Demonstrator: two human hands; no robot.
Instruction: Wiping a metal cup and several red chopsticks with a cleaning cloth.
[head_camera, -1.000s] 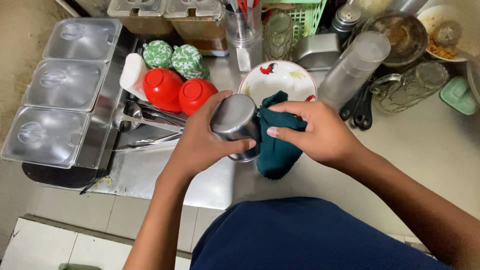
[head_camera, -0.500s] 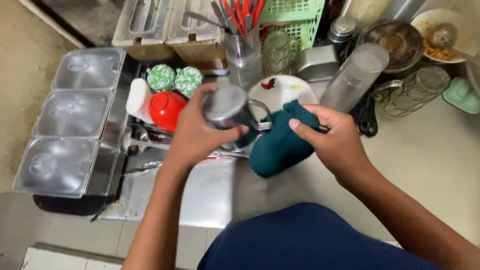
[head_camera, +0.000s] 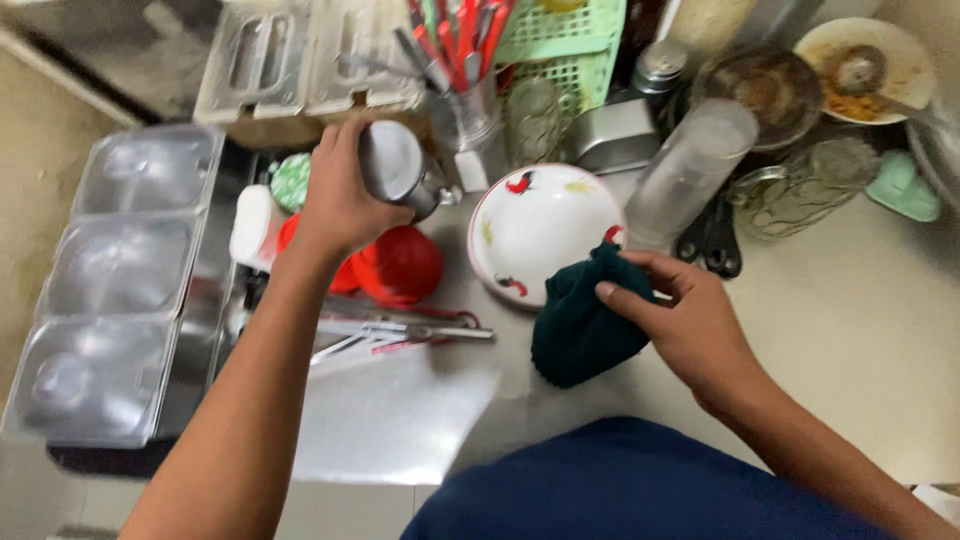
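Note:
My left hand (head_camera: 338, 195) grips a small steel cup (head_camera: 396, 168) and holds it out over the counter, above two red lids (head_camera: 400, 265) and near a clear jar of red and green utensils (head_camera: 462, 110). My right hand (head_camera: 690, 320) clutches a dark green cloth (head_camera: 580, 322) low over the steel counter (head_camera: 870, 320). The cloth overlaps the front rim of a white bowl with red and green painted figures (head_camera: 540, 225).
Three clear lidded tubs (head_camera: 120, 280) line the left edge. Metal tongs (head_camera: 400, 330) lie on the counter. A tall frosted tumbler (head_camera: 690, 170), a glass mug (head_camera: 800, 195), a green basket (head_camera: 560, 45), a steel box (head_camera: 612, 135) and dirty dishes (head_camera: 860, 70) crowd the back.
My left hand has carried the steel cup away from the cloth, up and toward the back left. My right hand with the cloth has dropped toward the counter beside the white bowl.

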